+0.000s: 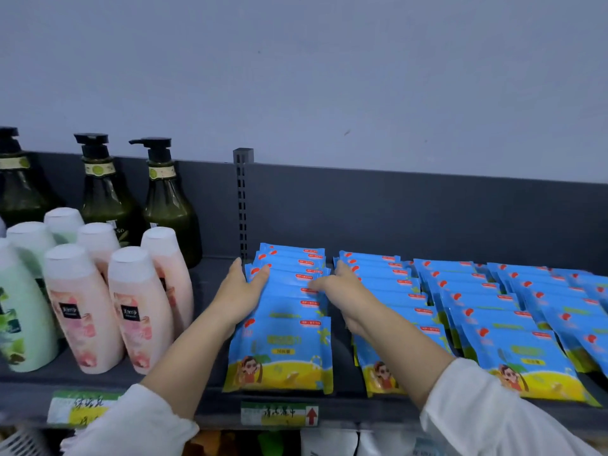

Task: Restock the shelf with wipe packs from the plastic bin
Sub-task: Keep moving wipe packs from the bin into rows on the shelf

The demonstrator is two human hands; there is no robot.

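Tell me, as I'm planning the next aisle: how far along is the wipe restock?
Done: several rows of wipe packs stand on the shelf. In hand: the left hand and right hand press the leftmost row from both sides, likely squaring it. Left: unclear; only a corner of the plastic bin shows, contents hidden.

Left of my left grip [243, 291] stand pink bottles [82, 307] with white caps, and pale green bottles [23, 311] farther left. Behind them, three dark green pump bottles [105, 199] line the grey back panel [427, 212]. A slotted upright [242, 205] rises just beyond that grip. Below it, nearer me, is a price tag [279, 413] with a red arrow.
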